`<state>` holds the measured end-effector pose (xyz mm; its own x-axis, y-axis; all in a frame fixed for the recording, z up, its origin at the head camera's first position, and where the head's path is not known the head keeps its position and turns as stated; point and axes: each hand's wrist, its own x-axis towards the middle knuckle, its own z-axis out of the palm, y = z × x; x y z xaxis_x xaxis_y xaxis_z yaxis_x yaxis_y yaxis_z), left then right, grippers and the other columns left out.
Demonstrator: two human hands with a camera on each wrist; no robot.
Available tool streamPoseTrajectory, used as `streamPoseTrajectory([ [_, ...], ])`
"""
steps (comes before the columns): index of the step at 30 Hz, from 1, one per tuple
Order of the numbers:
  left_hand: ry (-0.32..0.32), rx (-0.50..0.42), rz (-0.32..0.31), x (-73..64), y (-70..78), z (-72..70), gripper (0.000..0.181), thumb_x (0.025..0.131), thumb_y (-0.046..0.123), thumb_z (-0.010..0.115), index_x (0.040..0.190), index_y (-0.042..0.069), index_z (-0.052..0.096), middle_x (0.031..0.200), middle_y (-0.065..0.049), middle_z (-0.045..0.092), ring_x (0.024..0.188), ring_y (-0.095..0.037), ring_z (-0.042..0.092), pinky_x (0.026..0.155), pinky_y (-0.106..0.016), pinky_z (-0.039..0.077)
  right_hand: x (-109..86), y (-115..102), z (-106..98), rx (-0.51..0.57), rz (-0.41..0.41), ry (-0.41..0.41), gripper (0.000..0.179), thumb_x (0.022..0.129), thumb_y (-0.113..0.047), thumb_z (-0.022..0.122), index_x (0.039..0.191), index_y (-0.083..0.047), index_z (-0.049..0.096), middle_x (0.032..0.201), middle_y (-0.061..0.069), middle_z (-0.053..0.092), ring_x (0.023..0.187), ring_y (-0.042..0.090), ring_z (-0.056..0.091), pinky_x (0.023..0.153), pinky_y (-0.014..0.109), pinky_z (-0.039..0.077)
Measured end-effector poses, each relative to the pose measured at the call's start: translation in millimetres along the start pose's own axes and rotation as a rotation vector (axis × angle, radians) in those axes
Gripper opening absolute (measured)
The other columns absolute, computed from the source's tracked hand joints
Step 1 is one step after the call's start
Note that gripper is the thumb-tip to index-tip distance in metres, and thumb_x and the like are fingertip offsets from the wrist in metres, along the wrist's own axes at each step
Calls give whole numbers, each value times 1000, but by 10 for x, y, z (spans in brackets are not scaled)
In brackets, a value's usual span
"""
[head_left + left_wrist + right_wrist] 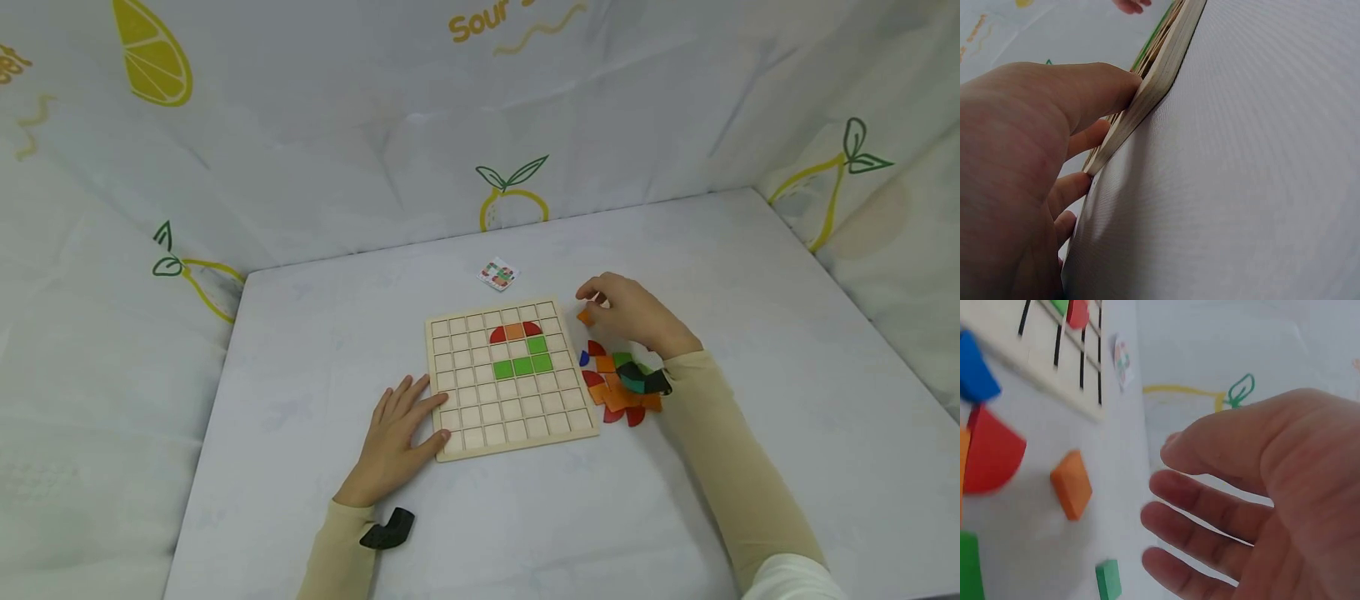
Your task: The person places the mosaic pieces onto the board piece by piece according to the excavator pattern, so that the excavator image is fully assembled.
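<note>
A wooden grid board (472, 417) lies on the table, with a red, orange and red row of pieces and several green squares (522, 366) set in its cells. My left hand (393, 442) is spread at the board's left edge; its thumb and index finger rest on the rim, as the left wrist view (1016, 150) also shows. To the right of the board, my right hand (626, 312) hovers with loosely bent fingers and nothing between them. Close by its fingertips, an orange piece (1072, 484) lies on the table, apart from the fingers in the right wrist view.
Loose red, orange, green and blue pieces (615, 396) are heaped right of the board, partly under the right wrist's black strap. A small green piece (1109, 579) lies near the right fingers. Beyond the board is a small pattern card (498, 273).
</note>
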<state>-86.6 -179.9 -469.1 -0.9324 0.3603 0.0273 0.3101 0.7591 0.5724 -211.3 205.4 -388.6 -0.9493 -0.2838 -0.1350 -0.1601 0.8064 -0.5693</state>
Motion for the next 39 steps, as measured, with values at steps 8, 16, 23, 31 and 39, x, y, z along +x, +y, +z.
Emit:
streamPoseTrajectory([
  [8, -4, -11, 2, -3, -16, -1, 52, 97, 38, 66, 145, 24, 55, 167, -1, 31, 159, -26, 15, 130, -48, 4, 52, 212, -25, -178, 84, 22, 54, 98, -11, 52, 150, -3, 45, 162, 24, 31, 149, 48, 28, 120, 68, 26],
  [16, 3, -14, 13, -4, -10, -5, 51, 97, 37, 66, 145, 23, 56, 167, -2, 32, 159, -27, 16, 130, -48, 4, 108, 350, 36, -160, 165, -27, 55, 94, -4, 48, 149, -2, 46, 156, 27, 38, 142, 48, 33, 119, 67, 30],
  [23, 3, -11, 9, -4, -8, -10, 51, 96, 37, 67, 145, 23, 56, 167, -2, 32, 159, -27, 16, 130, -48, 4, 118, 361, 36, -140, 135, -11, 46, 95, -2, 53, 141, 0, 53, 145, 27, 47, 133, 45, 40, 117, 64, 37],
  [31, 18, -10, 25, -5, -17, 5, 52, 96, 36, 67, 144, 22, 57, 166, -4, 34, 159, -29, 17, 129, -50, 6, 131, 359, 38, -120, 95, 16, 42, 97, -8, 57, 137, 2, 57, 136, 25, 57, 122, 41, 50, 114, 61, 42],
  [39, 38, -8, 43, -8, -16, 3, 53, 93, 34, 70, 143, 20, 58, 164, -6, 36, 157, -32, 20, 128, -54, 8, 107, 120, 62, -53, 7, 27, 41, 98, -13, 61, 137, 2, 59, 131, 22, 58, 118, 37, 55, 107, 57, 49],
])
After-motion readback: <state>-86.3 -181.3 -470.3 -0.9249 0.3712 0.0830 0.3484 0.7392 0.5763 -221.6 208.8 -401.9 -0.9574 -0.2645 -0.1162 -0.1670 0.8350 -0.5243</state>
